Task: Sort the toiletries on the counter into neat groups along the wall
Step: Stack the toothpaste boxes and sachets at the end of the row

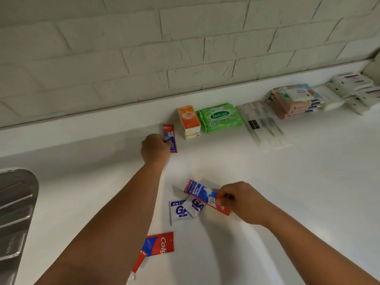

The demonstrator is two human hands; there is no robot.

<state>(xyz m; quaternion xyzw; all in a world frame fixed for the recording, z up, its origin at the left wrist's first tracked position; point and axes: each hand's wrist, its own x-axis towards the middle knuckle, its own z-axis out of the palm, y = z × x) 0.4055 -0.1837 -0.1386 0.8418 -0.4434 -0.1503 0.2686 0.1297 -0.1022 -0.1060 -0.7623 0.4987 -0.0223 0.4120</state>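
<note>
My left hand (155,148) is stretched toward the wall, fingers pinched on a red and blue toothpaste sachet (169,131) that lies flat on the white counter (287,192) beside an orange tissue pack stack (189,121). Nearer me, my right hand (242,201) grips the red end of a second toothpaste sachet (202,194), held a little above two white and blue shampoo sachets (181,211). A third toothpaste sachet (159,244) lies close to the front, partly under my left forearm.
Along the wall to the right sit a green Sanicare wipes pack (220,117), clear-wrapped toothbrushes (262,124), a stack of tissue packs (294,100) and white boxed soaps (355,89). A metal sink drainer (14,212) fills the left edge.
</note>
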